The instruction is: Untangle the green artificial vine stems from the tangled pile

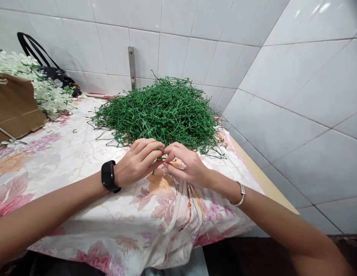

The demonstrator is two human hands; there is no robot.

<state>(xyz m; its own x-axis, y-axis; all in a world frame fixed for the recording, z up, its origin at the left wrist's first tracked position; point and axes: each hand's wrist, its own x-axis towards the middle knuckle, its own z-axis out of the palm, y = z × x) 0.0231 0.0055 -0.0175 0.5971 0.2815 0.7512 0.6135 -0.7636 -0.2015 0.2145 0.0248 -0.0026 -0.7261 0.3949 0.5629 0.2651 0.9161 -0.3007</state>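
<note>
A large heap of thin green artificial flower stems [163,111] lies on the table against the tiled wall. In front of its near edge my two hands meet, fingertips touching. My left hand [140,159], with a black band at the wrist, is closed with its fingers curled around a small bit of green stem. My right hand [186,163], a silver bangle at its wrist, pinches at the same spot with thumb and forefinger. The fingers hide most of the stem piece between them.
White artificial flowers [53,94] and a brown cardboard box [17,105] stand at the left, with a dark bag [56,76] behind. A floral cloth [89,222] covers the table. Tiled walls [310,115] bound the back and right. A metal bracket [132,68] is on the back wall.
</note>
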